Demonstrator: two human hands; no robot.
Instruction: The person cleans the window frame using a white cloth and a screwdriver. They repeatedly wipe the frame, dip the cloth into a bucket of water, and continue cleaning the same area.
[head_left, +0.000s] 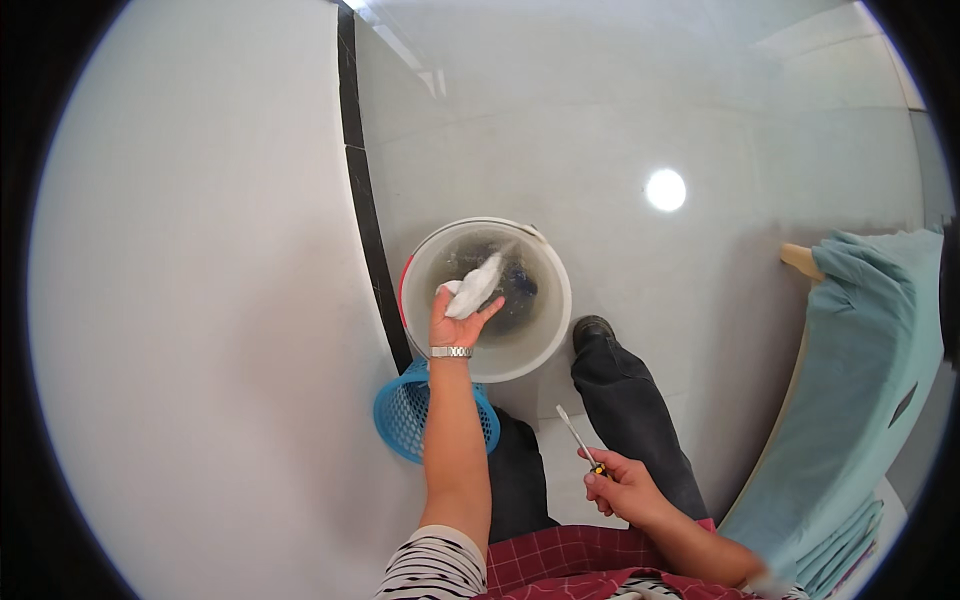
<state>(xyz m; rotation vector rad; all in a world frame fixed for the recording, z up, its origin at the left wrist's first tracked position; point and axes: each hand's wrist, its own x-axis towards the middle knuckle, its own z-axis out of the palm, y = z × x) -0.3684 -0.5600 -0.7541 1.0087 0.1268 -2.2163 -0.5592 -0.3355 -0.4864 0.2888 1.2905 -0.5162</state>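
Observation:
My left hand (459, 321) reaches over a white plastic bucket (517, 365) and grips a white cloth (478, 287). The cloth hangs forward from my fingers above murky water (517, 319). A dark blue thing (523, 282) shows in the water; what it is I cannot tell. In my right hand (622, 486) is a flathead screwdriver (574, 427) with a yellow and black handle, mostly covered by the fingers. Its bare metal blade points forward and left, apart from the bucket.
A blue perforated plastic basket (401, 427) stands at the bucket's near side, under my left forearm. The white wall (210, 262) with black skirting (365, 187) runs along the left. To the right is a padded board under a teal cloth (832, 390). My shoe (592, 330) rests on the pale floor (600, 135).

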